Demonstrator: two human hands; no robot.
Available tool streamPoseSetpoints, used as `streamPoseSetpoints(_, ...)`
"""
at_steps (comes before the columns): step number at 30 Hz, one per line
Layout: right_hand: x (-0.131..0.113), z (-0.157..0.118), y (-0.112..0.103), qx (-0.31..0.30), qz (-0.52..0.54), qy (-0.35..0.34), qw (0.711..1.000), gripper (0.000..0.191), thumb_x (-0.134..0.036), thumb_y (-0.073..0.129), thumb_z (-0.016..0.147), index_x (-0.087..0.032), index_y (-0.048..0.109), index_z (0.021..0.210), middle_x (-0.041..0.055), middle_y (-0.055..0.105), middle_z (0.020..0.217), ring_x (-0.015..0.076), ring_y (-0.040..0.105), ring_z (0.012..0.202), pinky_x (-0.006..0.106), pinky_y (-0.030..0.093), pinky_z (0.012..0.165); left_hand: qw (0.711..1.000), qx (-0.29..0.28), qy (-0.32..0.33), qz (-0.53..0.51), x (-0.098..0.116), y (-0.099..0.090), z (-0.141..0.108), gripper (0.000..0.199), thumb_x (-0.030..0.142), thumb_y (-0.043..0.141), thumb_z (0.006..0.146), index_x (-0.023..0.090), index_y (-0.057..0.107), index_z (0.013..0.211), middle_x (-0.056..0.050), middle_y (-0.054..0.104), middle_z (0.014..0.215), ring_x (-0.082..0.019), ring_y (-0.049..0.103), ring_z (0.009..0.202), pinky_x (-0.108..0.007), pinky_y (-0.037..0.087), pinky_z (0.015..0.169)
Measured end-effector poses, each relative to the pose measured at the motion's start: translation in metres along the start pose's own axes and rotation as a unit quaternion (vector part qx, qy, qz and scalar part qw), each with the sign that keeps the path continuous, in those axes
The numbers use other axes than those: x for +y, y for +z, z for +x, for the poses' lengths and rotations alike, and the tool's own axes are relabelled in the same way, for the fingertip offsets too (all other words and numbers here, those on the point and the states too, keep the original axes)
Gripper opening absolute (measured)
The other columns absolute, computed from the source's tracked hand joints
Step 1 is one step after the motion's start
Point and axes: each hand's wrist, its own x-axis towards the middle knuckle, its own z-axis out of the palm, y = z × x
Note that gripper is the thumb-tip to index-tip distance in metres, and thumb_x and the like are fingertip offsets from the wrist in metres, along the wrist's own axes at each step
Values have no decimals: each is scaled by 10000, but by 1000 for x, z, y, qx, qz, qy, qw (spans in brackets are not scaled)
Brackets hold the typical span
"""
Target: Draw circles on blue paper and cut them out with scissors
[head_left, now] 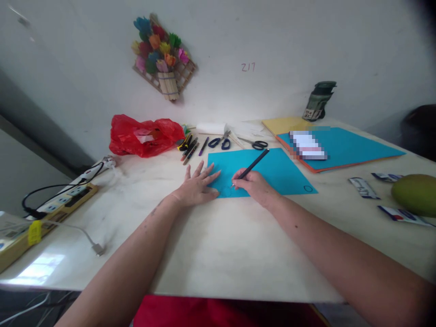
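Note:
A blue sheet of paper (272, 168) lies flat on the table in front of me. My left hand (199, 185) rests with spread fingers over its left edge, partly on the tabletop. My right hand (250, 181) grips a dark pencil (254, 164), its tip low on the sheet's left half. Faint curved lines show near the tip. A small dark circle (308, 189) is drawn in the sheet's lower right corner.
Behind the sheet lie scissors (225, 141), several pens (191, 152) and a red plastic bag (143, 136). At right are stacked coloured papers (357, 147) with a phone (308, 145), small packets (364, 187), a green fruit (417, 195) and a bottle (319, 101). A power strip (61, 204) lies left.

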Motion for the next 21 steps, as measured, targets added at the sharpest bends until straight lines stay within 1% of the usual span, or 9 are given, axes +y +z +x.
streamPoseSetpoints(3, 1, 1, 0, 6, 9, 0, 1000, 66, -239, 542, 671, -175, 530, 673, -20, 560, 553, 125, 546, 591, 268, 414, 635, 1000, 16, -6, 8, -2, 1, 1, 653, 609, 306, 774, 326, 170, 1347, 39, 39, 1428, -278, -114, 1278, -548, -139, 945)
streamPoseSetpoints(8, 3, 1, -1, 31, 9, -15, 999, 160, -335, 533, 704, -175, 531, 702, 0, 596, 575, 144, 570, 648, 286, 420, 665, 999, 37, -20, 26, -4, 4, 3, 645, 607, 302, 773, 323, 199, 1343, 39, 76, 1427, -284, -99, 1280, -520, -160, 950)
streamPoseSetpoints(12, 4, 3, -2, 63, 6, -18, 998, 146, -315, 530, 704, -176, 536, 749, 2, 607, 577, 142, 579, 628, 283, 429, 652, 998, 33, -33, 31, -4, 5, 3, 677, 639, 290, 755, 304, 227, 1340, 21, 118, 1423, -291, -72, 1283, -523, -155, 951)
streamPoseSetpoints(16, 3, 3, -3, 72, 32, -28, 997, 153, -290, 516, 712, -174, 553, 804, 29, 638, 679, 143, 594, 688, 274, 438, 657, 999, 19, -40, 13, -5, 5, 3, 703, 660, 262, 746, 298, 204, 1346, 15, 107, 1425, -293, -53, 1285, -542, -124, 955)
streamPoseSetpoints(21, -3, 1, -2, 70, 18, 12, 997, 165, -288, 499, 732, -162, 571, 810, 44, 643, 674, 137, 582, 661, 271, 444, 645, 999, 19, -40, 9, -5, 6, 3, 705, 665, 260, 743, 305, 201, 1346, 19, 109, 1424, -293, -52, 1285, -538, -118, 959)
